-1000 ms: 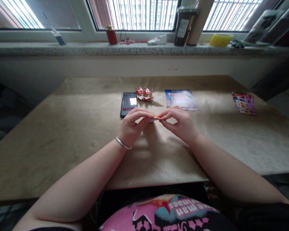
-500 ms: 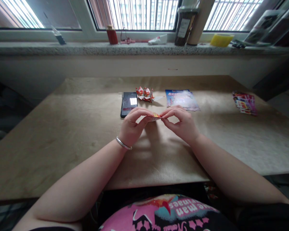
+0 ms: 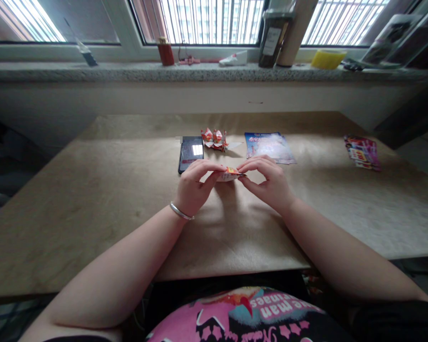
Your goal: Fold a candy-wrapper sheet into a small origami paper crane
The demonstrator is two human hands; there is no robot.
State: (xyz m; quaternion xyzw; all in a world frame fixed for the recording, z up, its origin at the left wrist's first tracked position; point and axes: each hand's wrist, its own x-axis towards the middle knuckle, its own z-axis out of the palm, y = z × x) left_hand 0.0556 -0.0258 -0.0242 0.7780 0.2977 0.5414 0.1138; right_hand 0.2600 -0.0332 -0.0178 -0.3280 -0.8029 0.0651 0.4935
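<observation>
Between both hands, above the middle of the table, is a small folded piece of printed paper (image 3: 229,175), red, yellow and white. My left hand (image 3: 196,185), with a silver bangle at its wrist, pinches the paper's left end between thumb and fingers. At the other end, my right hand (image 3: 269,180) grips it the same way. Just beyond my left hand lies a black phone (image 3: 191,149) with a lit patch on its screen. Folded red and white paper pieces (image 3: 214,139) stand beside the phone. The fingertips hide parts of the held paper.
Blue printed sheets (image 3: 269,147) lie beyond my right hand, and pink and purple printed papers (image 3: 363,153) sit at the table's right. The wooden table (image 3: 103,204) meets a wall below the windowsill (image 3: 121,73), which carries a red bottle (image 3: 166,51), a dark jar (image 3: 275,40) and a yellow block (image 3: 328,60).
The held paper has tilted so that more of its white side shows. My left hand has shifted slightly left and down; my right hand barely moves.
</observation>
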